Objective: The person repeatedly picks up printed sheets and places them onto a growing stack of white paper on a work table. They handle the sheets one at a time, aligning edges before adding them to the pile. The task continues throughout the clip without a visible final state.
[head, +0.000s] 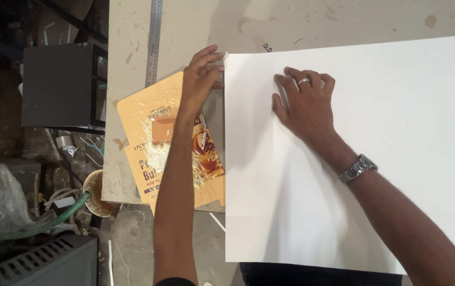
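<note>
A large white sheet of board (386, 159) covers most of the worktable and hangs over its near edge. My right hand (304, 103), with a ring and a metal wristwatch, lies flat on the sheet near its far left corner, fingers spread. My left hand (201, 74) pinches the sheet's far left corner between thumb and fingers. Under my left forearm lies a flattened orange printed carton (148, 122), smeared with dried glue.
A long steel ruler (154, 42) lies on the beige worktable (132, 159) at the far left. Beyond the table's left edge stand a dark box (60, 85), a glue-stained bucket (99, 193), a green hose (52, 217) and a black crate (37, 262).
</note>
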